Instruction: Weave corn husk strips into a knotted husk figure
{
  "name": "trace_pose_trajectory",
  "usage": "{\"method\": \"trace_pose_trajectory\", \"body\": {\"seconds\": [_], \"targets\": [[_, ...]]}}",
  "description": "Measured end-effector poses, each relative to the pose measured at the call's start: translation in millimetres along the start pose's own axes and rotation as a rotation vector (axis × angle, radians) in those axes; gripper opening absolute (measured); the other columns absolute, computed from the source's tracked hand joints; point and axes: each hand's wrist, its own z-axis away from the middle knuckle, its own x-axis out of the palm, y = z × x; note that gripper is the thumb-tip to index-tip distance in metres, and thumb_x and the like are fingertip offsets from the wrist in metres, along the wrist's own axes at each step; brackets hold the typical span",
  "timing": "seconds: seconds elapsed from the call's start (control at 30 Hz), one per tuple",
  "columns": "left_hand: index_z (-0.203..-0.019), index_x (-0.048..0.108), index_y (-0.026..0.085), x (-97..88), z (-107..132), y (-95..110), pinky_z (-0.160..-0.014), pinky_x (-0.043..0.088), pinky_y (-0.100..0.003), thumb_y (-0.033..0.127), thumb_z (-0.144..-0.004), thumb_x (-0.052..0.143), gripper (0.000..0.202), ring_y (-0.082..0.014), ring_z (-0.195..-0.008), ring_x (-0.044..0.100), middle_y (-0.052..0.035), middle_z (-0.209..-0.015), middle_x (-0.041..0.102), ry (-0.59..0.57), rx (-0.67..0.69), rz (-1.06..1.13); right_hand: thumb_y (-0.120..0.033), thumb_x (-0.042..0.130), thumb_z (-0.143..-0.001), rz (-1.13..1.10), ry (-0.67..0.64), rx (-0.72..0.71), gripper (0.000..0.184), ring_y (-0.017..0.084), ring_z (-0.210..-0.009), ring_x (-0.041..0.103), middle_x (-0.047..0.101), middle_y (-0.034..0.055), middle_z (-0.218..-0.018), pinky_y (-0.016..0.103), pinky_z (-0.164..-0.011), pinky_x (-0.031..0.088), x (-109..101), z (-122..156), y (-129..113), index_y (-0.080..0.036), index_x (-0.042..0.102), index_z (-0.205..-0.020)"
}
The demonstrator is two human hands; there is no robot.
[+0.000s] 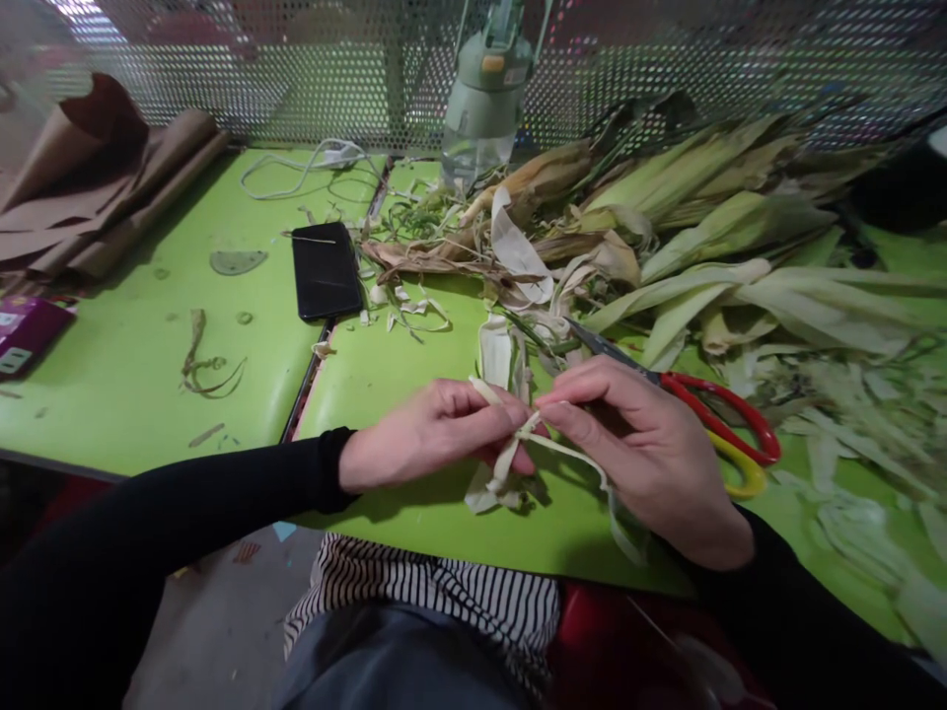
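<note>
Between my two hands, low over the green table, is a pale corn husk strip, twisted and looped as if knotted. My left hand grips it between thumb and fingers, and one end sticks up past the knuckles. With thumb and forefinger my right hand pinches the strip at the crossing; a thin tail hangs below that palm. Just beyond the fingers lies a flat piece of husk. Scissors with red and yellow handles rest beside my right hand, their blades partly hidden behind it.
A heap of corn husks covers the table's right and back. Behind stands a green water bottle against a perforated metal screen. Leftward are a black phone, a white cable, brown paper and a purple box.
</note>
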Motion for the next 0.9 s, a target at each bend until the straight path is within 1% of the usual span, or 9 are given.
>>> {"method": "trace_pose_trajectory", "body": {"seconds": [0.1,0.2,0.3,0.37,0.43,0.53,0.67,0.8,0.9], "targets": [[-0.084,0.068,0.009,0.9,2.8,0.1,-0.072,0.051,-0.023,0.044,-0.097,0.055,0.039,-0.0105,-0.069,0.062,-0.0075,-0.079,0.069,-0.068,-0.038,0.031,-0.04,0.066,-0.089,-0.053,-0.025,0.039,0.02,0.019,-0.073,0.059,0.064,0.0015,-0.076,0.036,-0.072,0.05,-1.8,-0.3,-1.7,-0.027,0.064,-0.074],[-0.087,0.07,0.009,1.4,3.5,-2.2,-0.076,0.053,-0.024,0.048,-0.093,0.058,0.042,-0.0117,-0.073,0.064,-0.0093,-0.083,0.072,-0.047,-0.027,0.053,-0.043,0.068,-0.087,-0.118,-0.042,0.148,0.02,0.017,-0.071,0.058,0.063,0.0009,-0.077,0.032,-0.066,0.048,-2.8,-1.6,2.0,-0.025,0.066,-0.078],[-0.104,0.07,0.012,2.1,3.5,-4.0,-0.088,0.054,-0.028,0.045,-0.093,0.06,0.036,-0.0154,-0.089,0.069,-0.0107,-0.097,0.075,0.061,0.033,0.184,-0.052,0.061,-0.09,-0.28,0.109,0.274,0.026,0.013,-0.063,0.053,0.058,-0.0011,-0.074,0.027,-0.055,0.042,-3.5,-2.3,9.5,-0.025,0.065,-0.088],[-0.112,0.068,0.014,2.0,2.9,-4.5,-0.093,0.053,-0.03,0.038,-0.093,0.062,0.031,-0.0168,-0.099,0.069,-0.0105,-0.107,0.074,0.136,0.097,0.236,-0.057,0.051,-0.095,-0.342,0.202,0.286,0.036,0.012,-0.057,0.048,0.053,-0.0018,-0.068,0.026,-0.049,0.038,-3.2,-1.6,12.8,-0.025,0.063,-0.081],[-0.113,0.068,0.014,1.2,1.7,-4.9,-0.091,0.054,-0.031,0.033,-0.092,0.064,0.028,-0.0164,-0.097,0.069,-0.0094,-0.108,0.074,0.179,0.15,0.21,-0.061,0.047,-0.094,-0.28,0.13,0.251,0.045,0.012,-0.056,0.048,0.056,-0.0004,-0.067,0.027,-0.048,0.039,-1.9,-0.1,12.5,-0.024,0.063,-0.075],[-0.109,0.068,0.014,-0.8,-0.9,-5.6,-0.083,0.054,-0.029,0.03,-0.091,0.066,0.024,-0.015,-0.088,0.068,-0.0063,-0.096,0.074,0.212,0.195,0.146,-0.062,0.06,-0.087,-0.132,-0.032,0.211,0.039,0.015,-0.062,0.057,0.067,0.0027,-0.076,0.029,-0.053,0.046,1.9,2.2,8.3,-0.024,0.068,-0.083],[-0.101,0.069,0.015,-1.8,-3.6,-6.6,-0.088,0.053,-0.029,0.028,-0.09,0.067,0.017,-0.0149,-0.093,0.068,-0.0047,-0.096,0.074,0.253,0.265,0.119,-0.057,0.068,-0.082,0.05,-0.067,0.201,0.034,0.015,-0.057,0.055,0.071,0.0038,-0.076,0.029,-0.049,0.044,6.6,3.5,5.6,-0.023,0.07,-0.081],[-0.099,0.068,0.016,0.1,-5.1,-8.6,-0.094,0.052,-0.029,0.023,-0.088,0.07,0.013,-0.0136,-0.094,0.068,-0.0027,-0.095,0.073,0.252,0.297,0.138,-0.049,0.062,-0.089,0.018,-0.17,0.161,0.03,0.015,-0.059,0.06,0.072,0.0028,-0.075,0.027,-0.052,0.046,8.9,3.0,3.5,-0.022,0.071,-0.082],[-0.101,0.068,0.017,2.7,-4.8,-10.4,-0.087,0.054,-0.028,0.021,-0.086,0.071,0.016,-0.0132,-0.088,0.069,-0.002,-0.091,0.073,0.234,0.267,0.204,-0.04,0.057,-0.094,-0.006,-0.191,0.105,0.028,0.013,-0.06,0.059,0.069,0.0007,-0.069,0.024,-0.054,0.046,11.0,4.2,0.4,-0.022,0.067,-0.076]]}}
